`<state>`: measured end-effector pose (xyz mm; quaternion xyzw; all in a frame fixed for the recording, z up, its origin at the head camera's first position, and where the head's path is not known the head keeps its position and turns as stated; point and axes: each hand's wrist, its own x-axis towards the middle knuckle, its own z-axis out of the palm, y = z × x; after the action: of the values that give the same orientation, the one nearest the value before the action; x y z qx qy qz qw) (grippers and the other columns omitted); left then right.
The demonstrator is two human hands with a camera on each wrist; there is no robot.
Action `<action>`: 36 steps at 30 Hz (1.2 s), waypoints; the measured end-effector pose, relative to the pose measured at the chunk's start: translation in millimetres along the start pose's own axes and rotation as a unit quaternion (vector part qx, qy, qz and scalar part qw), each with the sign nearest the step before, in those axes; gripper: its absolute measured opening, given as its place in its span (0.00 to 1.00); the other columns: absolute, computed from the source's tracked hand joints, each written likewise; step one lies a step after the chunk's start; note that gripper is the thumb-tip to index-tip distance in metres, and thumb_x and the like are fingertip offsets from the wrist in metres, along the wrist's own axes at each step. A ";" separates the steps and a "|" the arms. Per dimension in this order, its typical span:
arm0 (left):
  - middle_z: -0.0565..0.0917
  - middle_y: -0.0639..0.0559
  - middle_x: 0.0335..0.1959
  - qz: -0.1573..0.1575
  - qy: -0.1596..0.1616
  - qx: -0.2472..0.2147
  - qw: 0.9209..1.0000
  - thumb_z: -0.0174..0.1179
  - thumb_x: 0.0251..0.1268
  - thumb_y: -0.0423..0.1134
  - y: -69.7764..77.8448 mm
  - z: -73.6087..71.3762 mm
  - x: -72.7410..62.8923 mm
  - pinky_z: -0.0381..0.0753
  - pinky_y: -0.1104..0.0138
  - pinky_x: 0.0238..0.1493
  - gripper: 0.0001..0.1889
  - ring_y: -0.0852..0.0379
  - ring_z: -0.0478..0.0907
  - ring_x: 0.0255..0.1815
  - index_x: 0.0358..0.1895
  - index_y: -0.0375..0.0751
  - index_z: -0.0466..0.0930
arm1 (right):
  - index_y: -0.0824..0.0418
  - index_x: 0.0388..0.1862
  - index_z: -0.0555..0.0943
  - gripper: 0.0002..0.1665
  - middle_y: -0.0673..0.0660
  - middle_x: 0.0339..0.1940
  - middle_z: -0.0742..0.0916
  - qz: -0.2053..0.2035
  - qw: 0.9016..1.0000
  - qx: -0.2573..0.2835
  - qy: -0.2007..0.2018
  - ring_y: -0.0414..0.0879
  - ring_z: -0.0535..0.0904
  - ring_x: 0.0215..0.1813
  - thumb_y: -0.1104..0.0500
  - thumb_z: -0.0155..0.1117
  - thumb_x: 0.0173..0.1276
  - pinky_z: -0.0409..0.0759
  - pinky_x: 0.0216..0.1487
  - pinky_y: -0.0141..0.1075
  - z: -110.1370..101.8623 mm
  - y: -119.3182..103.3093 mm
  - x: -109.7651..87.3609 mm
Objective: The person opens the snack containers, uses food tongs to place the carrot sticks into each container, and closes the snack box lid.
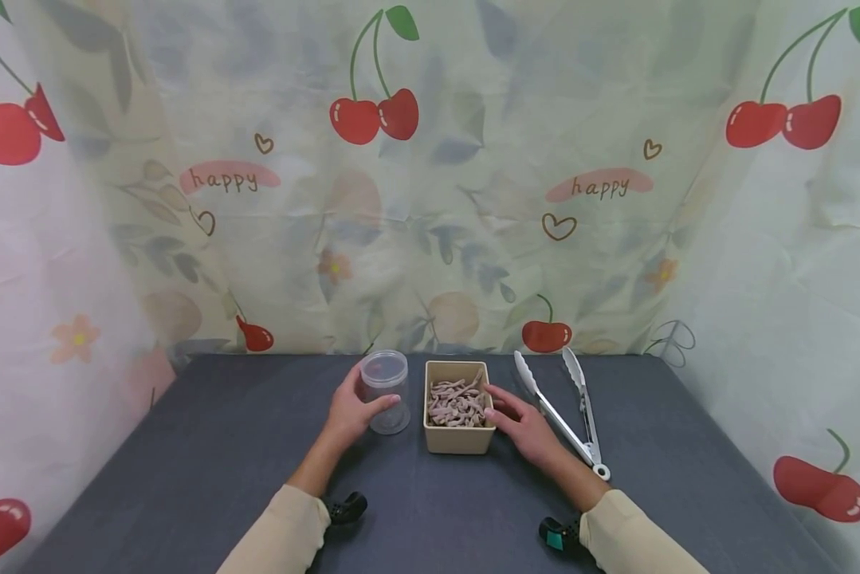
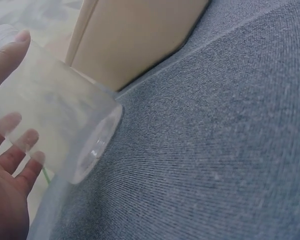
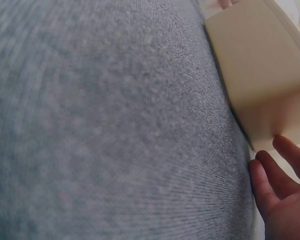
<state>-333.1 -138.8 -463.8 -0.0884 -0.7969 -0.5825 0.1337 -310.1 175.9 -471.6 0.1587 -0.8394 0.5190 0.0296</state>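
Standing upright on the dark cloth is a clear plastic jar [image 1: 386,375] with a lid. My left hand [image 1: 349,410] holds it from the left, thumb across the front and fingers round the far side; the left wrist view shows the fingertips [image 2: 27,140] against the clear wall. Just right of the jar sits a beige rectangular box [image 1: 457,441], partly filled with small, thin greyish-brown dried pieces [image 1: 458,402] whose kind I cannot tell. My right hand [image 1: 526,430] touches the box's right side with extended, relaxed fingers [image 3: 285,150].
Metal tongs [image 1: 562,414] with whitish tips lie spread apart on the right, partly behind my right forearm. The dark cloth [image 1: 257,446] covers the table. Patterned curtains [image 1: 437,199] hang at the back and both sides.
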 end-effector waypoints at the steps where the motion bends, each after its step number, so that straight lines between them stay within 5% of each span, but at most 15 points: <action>1: 0.75 0.41 0.62 0.001 0.000 0.000 1.000 0.77 0.48 0.42 0.1 0.3 -0.1 0.67 0.49 0.63 0.44 0.44 0.71 0.62 0.70 0.41 0.64 | 0.56 0.72 0.69 0.31 0.62 0.64 0.78 0.000 1.000 0.001 0.000 0.56 0.74 0.64 0.51 0.60 0.73 0.70 0.61 0.52 0.1 -1.0 -0.1; 8: 0.75 0.42 0.62 0.006 0.002 0.002 1.000 0.78 0.47 0.40 -0.6 3.0 -0.1 0.66 0.50 0.64 0.44 0.45 0.71 0.64 0.70 0.40 0.64 | 0.62 0.71 0.68 0.30 0.66 0.64 0.77 -0.004 1.000 0.022 -0.009 0.61 0.72 0.64 0.57 0.60 0.73 0.68 0.61 0.56 -0.3 -3.7 0.2; 15: 0.77 0.42 0.59 0.004 0.003 0.015 1.000 0.78 0.47 0.41 2.2 3.7 0.7 0.69 0.49 0.61 0.42 0.45 0.73 0.61 0.68 0.40 0.67 | 0.54 0.71 0.70 0.30 0.62 0.64 0.78 0.004 1.000 0.013 0.001 0.55 0.74 0.64 0.51 0.60 0.73 0.69 0.61 0.51 -1.8 -2.4 1.0; 23: 0.79 0.42 0.57 0.009 -0.001 0.032 0.999 0.77 0.48 0.40 2.3 2.8 -0.4 0.72 0.49 0.57 0.41 0.45 0.76 0.57 0.68 0.39 0.68 | 0.62 0.71 0.69 0.30 0.68 0.61 0.79 0.010 0.999 0.030 -0.005 0.60 0.74 0.63 0.58 0.61 0.72 0.71 0.59 0.51 -1.9 -0.7 2.0; 36: 0.80 0.43 0.55 0.012 -0.008 0.042 0.999 0.77 0.48 0.43 -2.4 0.1 0.3 0.74 0.48 0.55 0.42 0.45 0.77 0.55 0.68 0.40 0.68 | 0.57 0.71 0.70 0.31 0.66 0.63 0.77 0.019 0.999 0.018 -0.038 0.59 0.74 0.63 0.52 0.62 0.71 0.78 0.50 0.46 -8.1 -8.9 2.3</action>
<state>-334.2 -139.5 -466.0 -0.0968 -0.8208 -0.5458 0.1379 -310.5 178.8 -459.7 0.1622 -0.8334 0.5281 -0.0149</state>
